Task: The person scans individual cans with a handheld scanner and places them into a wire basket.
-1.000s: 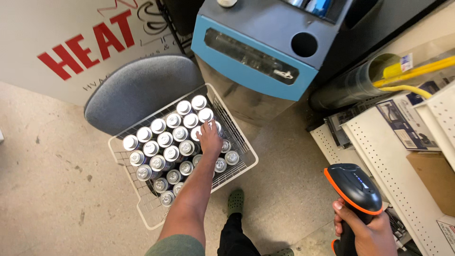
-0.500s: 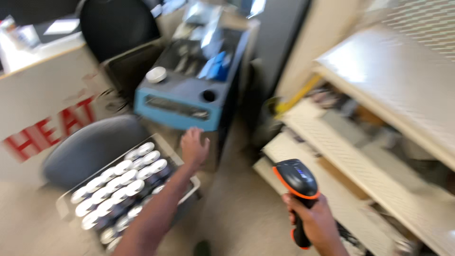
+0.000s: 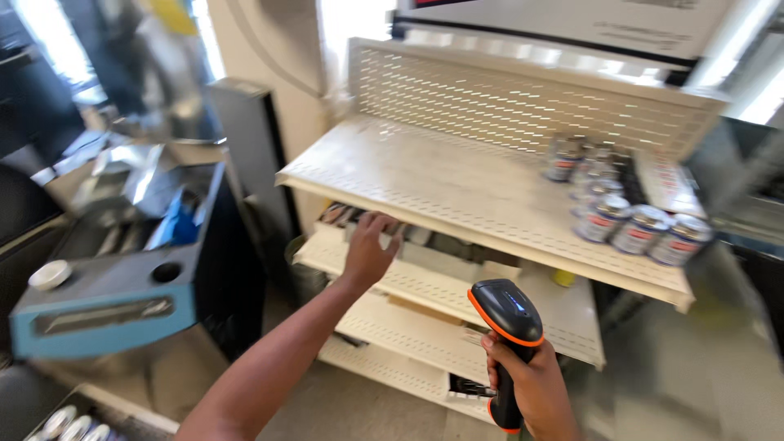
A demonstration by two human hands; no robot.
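right hand: gripping 1 black-and-orange scanner, lower centre | left hand: fingers spread, empty, under upper shelf edge | cans: about 7, blurred, right on shelf

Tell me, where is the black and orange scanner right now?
In the head view, the scanner is at the bottom, right of centre, gripped upright in the right hand, in front of the lower shelves.
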